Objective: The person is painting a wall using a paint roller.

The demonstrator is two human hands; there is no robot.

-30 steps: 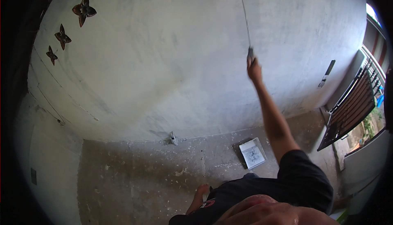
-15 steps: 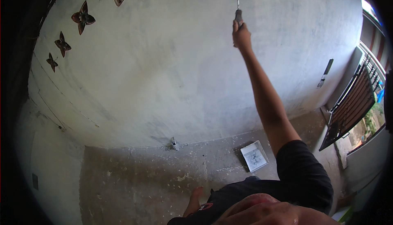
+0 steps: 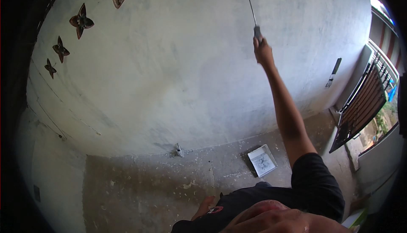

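The right hand (image 3: 263, 54), at the end of an outstretched arm, has its fingers closed around the dark handle (image 3: 257, 33) of a tool, held up in front of the pale, patchy wall (image 3: 169, 72). From the handle a thin metal rod (image 3: 250, 5) runs upward and leaves the view at the top, so its far end cannot be seen. The left hand (image 3: 207, 200) is low beside the dark shirt (image 3: 250, 199); whether its fingers are released or clenched cannot be told. On the floor (image 3: 140, 182), near its edge along the wall and toward its right side, lies a white rectangular tray (image 3: 257, 153) with grey smears inside. Farther left, a small pale object (image 3: 179, 150) sits at that same edge. Four-pointed ornaments (image 3: 81, 21) line the wall's upper left; a slatted gate (image 3: 359, 108) stands at the right.
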